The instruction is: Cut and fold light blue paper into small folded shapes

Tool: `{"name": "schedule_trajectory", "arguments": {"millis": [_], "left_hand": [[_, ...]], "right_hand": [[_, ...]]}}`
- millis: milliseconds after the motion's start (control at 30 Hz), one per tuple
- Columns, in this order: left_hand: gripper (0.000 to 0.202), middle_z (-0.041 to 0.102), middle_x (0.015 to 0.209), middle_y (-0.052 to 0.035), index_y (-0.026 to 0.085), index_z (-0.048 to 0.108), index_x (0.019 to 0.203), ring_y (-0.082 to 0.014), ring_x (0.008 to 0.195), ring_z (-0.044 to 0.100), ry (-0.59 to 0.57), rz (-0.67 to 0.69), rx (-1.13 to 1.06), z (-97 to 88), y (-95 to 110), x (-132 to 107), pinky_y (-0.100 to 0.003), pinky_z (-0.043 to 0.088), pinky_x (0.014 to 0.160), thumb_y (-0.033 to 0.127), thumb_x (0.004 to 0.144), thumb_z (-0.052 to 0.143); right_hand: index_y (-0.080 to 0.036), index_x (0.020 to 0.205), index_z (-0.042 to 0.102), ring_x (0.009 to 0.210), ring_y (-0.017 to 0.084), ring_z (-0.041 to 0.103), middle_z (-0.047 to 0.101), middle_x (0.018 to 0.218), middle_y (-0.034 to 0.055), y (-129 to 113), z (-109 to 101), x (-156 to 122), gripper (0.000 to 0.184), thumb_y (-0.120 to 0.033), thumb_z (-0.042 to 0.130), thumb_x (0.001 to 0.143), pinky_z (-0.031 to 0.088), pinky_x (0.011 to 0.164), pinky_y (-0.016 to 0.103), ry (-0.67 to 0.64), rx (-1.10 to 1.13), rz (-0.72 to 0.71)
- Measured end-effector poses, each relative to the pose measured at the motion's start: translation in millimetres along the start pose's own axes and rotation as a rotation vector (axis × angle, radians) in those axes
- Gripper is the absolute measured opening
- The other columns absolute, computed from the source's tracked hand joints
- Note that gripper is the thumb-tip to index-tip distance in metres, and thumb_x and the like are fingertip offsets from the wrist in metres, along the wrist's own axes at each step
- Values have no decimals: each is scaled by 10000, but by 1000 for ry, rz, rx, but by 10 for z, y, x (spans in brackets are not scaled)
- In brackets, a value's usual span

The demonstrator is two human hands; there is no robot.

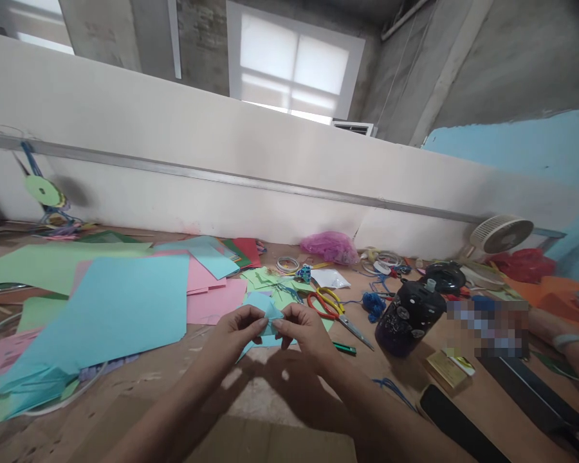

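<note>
Pale blue paper (269,313), a small folded piece, sits pinched between the thumb and fingertips of the left hand (238,329) and the right hand (305,329), both closed narrowly on its upper corner. It looks thin, light and easily creased, so it is best taken at the edges or along a fold. Just right of the fingers lie red-and-yellow-handled scissors (330,305), beyond them a dark rounded bottle (405,315). Left of the fingers spread flat blue sheets (120,302) and pink sheets (212,299) on the rough wooden table (265,392).
</note>
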State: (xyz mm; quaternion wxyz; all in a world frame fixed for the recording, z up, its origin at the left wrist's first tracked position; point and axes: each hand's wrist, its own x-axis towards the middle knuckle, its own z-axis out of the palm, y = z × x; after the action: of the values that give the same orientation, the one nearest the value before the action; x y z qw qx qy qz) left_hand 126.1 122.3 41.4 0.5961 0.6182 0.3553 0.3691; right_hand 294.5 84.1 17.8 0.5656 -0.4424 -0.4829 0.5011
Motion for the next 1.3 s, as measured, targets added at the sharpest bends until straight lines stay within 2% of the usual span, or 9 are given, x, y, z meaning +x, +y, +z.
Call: {"name": "schedule_trajectory", "arguments": {"millis": [167,233,400,600,700,800,933,1033,1300], "left_hand": [[180,583,681,39,195,636,741,-136,625,547,62,-16,-10,-20,-53,13,-256,420,643,365,722,690],[175,594,689,36,195,644,769,-134,614,549,49,-31,-30,-24,-65,14,-261,426,646,358,720,688],[174,611,682,20,197,667,829,-152,646,570,-25,-68,-81,-18,-2,-13,-278,459,671,321,709,686],[113,623,756,-1,195,660,764,-153,739,560,33,-114,-183,-8,15,-30,-245,477,658,251,674,696],[137,628,813,-9,191,635,760,-147,767,564,89,-160,-281,-22,-33,-16,-223,469,650,231,656,714],[187,619,797,5,195,613,756,-128,722,558,117,-223,-370,-39,-70,-1,-209,455,630,236,628,742],[146,621,783,7,193,632,740,-136,745,556,89,-183,-313,-38,-38,-10,-212,455,640,249,639,723],[91,613,731,10,192,651,721,-147,729,542,41,-112,-197,-15,35,-35,-232,459,641,251,659,681],[100,588,662,31,195,646,702,-144,643,532,29,-79,-123,55,104,-76,-255,450,614,270,641,672]], "right_hand": [[-155,772,617,520,117,594,625,611,-23,5,15,21,321,-359,811,617,518,515,247,38,89,17],[-158,783,626,503,115,591,616,594,-35,18,17,26,327,-330,827,590,526,523,257,35,108,11],[-163,739,652,529,103,567,623,630,-27,31,9,26,244,-282,812,599,515,502,239,46,97,-48],[-178,815,685,618,125,599,650,704,-7,11,8,19,172,-235,747,665,533,584,268,-20,69,-77],[-197,957,681,663,127,614,645,777,-7,-9,13,3,277,-191,710,681,536,656,291,-64,46,-102],[-224,1039,645,678,121,616,629,832,-16,-39,20,-14,380,-170,715,670,531,675,288,-34,20,-146],[-189,895,651,653,123,602,626,779,-6,-62,16,-10,228,-282,727,701,531,623,272,28,15,-101],[-165,764,642,575,119,581,611,681,-12,-42,-1,12,232,-346,755,672,516,560,260,51,-42,-54],[-170,690,643,564,127,569,582,615,-17,-76,12,-28,192,-348,714,694,486,533,246,86,-159,-88]]}}
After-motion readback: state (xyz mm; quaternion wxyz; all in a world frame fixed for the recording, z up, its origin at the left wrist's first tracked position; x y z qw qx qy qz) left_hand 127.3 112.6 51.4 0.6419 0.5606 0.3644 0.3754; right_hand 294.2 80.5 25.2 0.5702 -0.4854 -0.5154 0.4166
